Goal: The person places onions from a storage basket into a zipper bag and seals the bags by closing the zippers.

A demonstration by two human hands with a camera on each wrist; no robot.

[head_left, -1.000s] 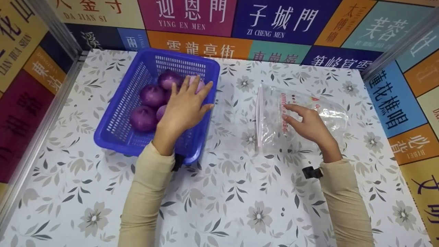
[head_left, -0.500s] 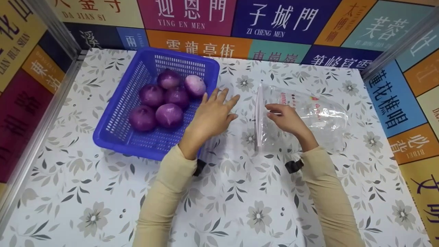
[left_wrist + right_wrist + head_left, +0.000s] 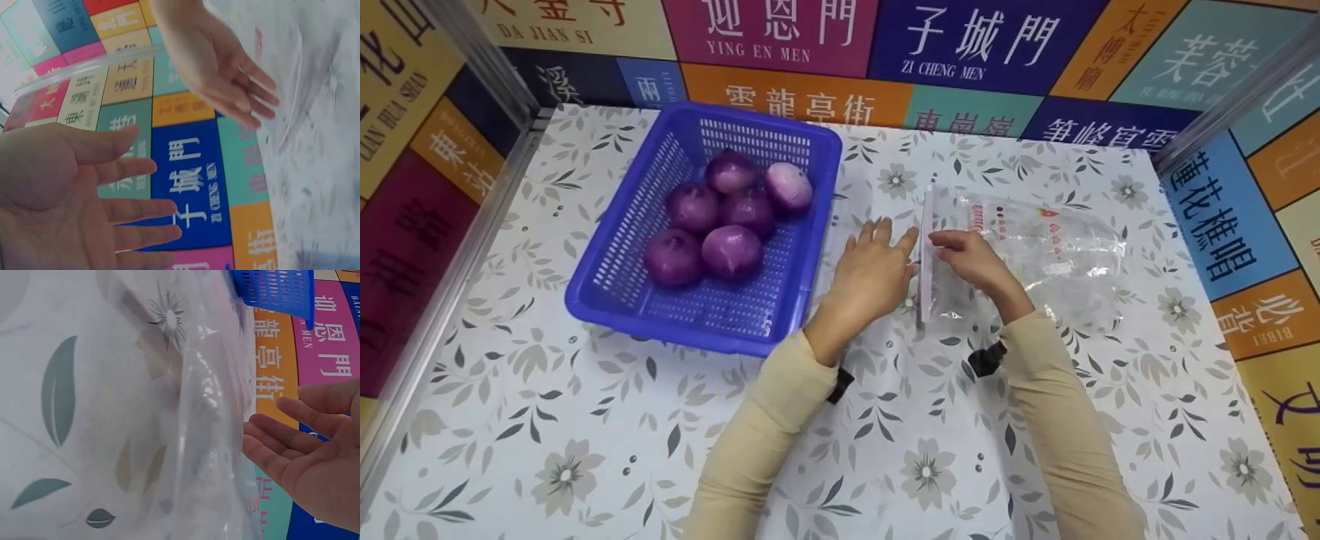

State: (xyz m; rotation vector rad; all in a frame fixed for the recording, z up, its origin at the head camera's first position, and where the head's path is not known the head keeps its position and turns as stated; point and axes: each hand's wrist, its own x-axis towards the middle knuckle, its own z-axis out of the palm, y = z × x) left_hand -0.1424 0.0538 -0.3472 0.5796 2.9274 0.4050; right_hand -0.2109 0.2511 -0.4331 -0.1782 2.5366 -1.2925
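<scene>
A clear plastic zip bag with red print lies flat on the table, its white-edged opening facing left. My right hand is over the bag near that opening, fingers loosely bent and thumb apart. In the right wrist view, the fingertips of the right hand are right at the bag's plastic. Left of the opening, my left hand hovers palm down, its fingers spread and holding nothing; the left wrist view shows this hand with straight fingers.
A blue plastic basket stands at the left with several purple onions inside; one paler onion sits by its right wall. The floral-patterned table meets printed wall panels at the back and sides.
My left hand has moved from above the onions, out of the basket and right toward the bag. My right hand has shifted left across the bag to its opening. The onions stay in the basket.
</scene>
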